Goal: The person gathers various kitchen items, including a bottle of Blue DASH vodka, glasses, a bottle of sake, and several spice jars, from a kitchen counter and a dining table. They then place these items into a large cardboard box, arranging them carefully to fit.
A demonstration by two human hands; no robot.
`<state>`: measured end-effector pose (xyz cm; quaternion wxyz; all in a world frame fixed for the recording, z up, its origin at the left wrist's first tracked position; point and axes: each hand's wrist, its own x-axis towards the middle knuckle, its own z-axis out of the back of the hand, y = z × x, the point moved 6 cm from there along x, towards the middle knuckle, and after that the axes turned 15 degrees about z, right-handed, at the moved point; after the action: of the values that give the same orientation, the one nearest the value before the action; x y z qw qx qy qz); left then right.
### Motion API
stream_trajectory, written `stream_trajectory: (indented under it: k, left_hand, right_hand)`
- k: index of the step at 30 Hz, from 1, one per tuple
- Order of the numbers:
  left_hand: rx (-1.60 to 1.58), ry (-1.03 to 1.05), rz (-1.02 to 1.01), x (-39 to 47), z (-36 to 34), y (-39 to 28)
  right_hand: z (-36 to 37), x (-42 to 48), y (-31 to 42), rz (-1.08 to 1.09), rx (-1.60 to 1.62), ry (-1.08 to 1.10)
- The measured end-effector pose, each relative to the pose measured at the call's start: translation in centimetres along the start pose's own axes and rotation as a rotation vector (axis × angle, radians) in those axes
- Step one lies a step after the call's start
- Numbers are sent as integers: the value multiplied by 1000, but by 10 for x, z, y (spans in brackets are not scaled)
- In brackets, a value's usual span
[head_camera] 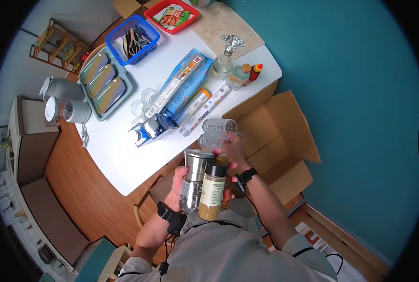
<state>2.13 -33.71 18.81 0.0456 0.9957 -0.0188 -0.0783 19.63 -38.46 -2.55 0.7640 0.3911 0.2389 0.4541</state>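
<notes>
My left hand [177,182] is wrapped around a cluster of upright spice containers. In it are a pepper grinder [190,194] with a steel top and dark peppercorns, and a spice jar [211,194] with a black lid and yellow-brown powder. Another jar [226,195] with a reddish label is mostly hidden behind them. Past these, my right hand [236,149] grips two clear textured tumblers [219,126], tilted on their sides at the table's edge. That hand is beside an open cardboard box [262,130], and its fingers partly cover the lower tumbler.
On the white table [114,162] lie film rolls [205,110], blue packages [188,95] and glass cups [137,108]. Bottles [239,75] stand near the wall. Farther off are a blue utensil basket [144,54], a red basket [184,26] and a tray of oblong containers [129,95].
</notes>
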Motion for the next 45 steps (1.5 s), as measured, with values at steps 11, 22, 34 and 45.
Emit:
stream_trajectory:
  k: [11, 22, 34, 45]
  left_hand:
    - [-85, -28, 127, -2, 3, -35]
    - [-58, -3, 166, -4, 6, -43]
    - [-49, -53, 195, -11, 5, -45]
    - [-166, 28, 156, -15, 4, -45]
  right_hand:
    - [-19, 33, 61, -15, -258, -40]
    - [-31, 55, 61, -26, -452, -25]
    - [-43, 80, 55, -152, -489, -63]
    - [-38, 93, 60, -255, -464, -41]
